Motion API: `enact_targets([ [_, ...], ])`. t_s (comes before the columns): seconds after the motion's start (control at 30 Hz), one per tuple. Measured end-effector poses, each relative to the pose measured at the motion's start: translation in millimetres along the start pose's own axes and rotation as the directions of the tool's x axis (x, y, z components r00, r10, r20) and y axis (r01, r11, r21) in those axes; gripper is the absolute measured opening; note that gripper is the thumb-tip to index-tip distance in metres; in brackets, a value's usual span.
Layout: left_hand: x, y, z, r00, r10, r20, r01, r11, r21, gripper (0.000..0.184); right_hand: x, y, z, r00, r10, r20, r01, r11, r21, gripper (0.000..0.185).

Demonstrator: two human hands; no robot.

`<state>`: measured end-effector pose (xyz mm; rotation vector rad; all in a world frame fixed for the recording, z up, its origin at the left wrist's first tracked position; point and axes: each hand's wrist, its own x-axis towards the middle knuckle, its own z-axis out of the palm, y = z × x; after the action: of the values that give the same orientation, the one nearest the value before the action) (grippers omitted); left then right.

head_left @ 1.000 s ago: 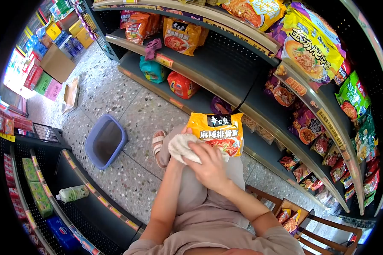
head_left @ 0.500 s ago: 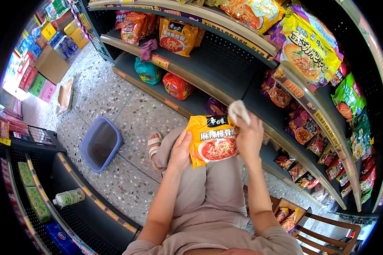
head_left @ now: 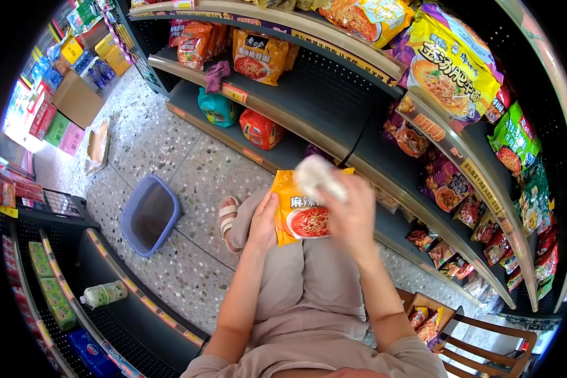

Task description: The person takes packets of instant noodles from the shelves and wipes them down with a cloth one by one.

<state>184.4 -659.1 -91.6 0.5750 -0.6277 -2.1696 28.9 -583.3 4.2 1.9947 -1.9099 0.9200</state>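
A yellow noodle packet (head_left: 309,220) with a red bowl picture is held upright above my knees. My left hand (head_left: 264,220) grips its left edge, thumb on the front. My right hand (head_left: 353,211), blurred by motion, holds a whitish cloth (head_left: 320,179) over the packet's upper right part. The cloth and hand cover some of the print; whether the cloth touches the packet is unclear.
Shelves (head_left: 283,120) with noodle packets run across the front and right. A purple bin (head_left: 150,215) stands on the floor at the left. A pink cloth (head_left: 217,76) hangs on a shelf edge. A wooden chair (head_left: 485,343) with packets is at lower right.
From over the packet's left part, my right hand moved with the cloth to its right edge, then back left across its top. The packet shifted slightly left since half a second ago.
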Motion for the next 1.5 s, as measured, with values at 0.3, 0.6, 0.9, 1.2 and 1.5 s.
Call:
enact_targets([
  [0.3, -3.5, -7.4, -19.3, 0.998, 0.026, 0.048, -0.021, 0.995, -0.096, 0.035, 15.3, -26.4, 26.6, 0.910, -0.314, 0.273, 0.307, 0.949, 0.068, 0.019],
  [0.6, -5.3, -2.7, -6.5, 0.997, 0.012, 0.071, -0.007, 0.998, -0.065, 0.040, 53.3, 49.7, 19.1, 0.978, 0.089, 0.187, -0.020, 0.939, -0.344, 0.032],
  [0.9, -1.9, -1.5, -5.4, 0.998, -0.020, 0.064, 0.027, 0.993, -0.118, 0.042, 28.3, 4.5, 0.4, 0.990, -0.085, 0.113, 0.102, 0.984, -0.149, 0.029],
  [1.2, 0.8, -8.6, -25.7, 0.998, -0.047, 0.039, 0.051, 0.995, -0.088, 0.038, -31.9, -45.4, 31.7, 0.950, -0.195, 0.246, 0.204, 0.979, -0.011, 0.018],
  [1.5, 0.4, -0.3, -4.3, 1.000, -0.023, 0.010, 0.024, 0.994, -0.109, 0.041, -88.0, -57.7, 3.0, 0.893, -0.141, 0.428, 0.068, 0.981, 0.181, 0.013],
])
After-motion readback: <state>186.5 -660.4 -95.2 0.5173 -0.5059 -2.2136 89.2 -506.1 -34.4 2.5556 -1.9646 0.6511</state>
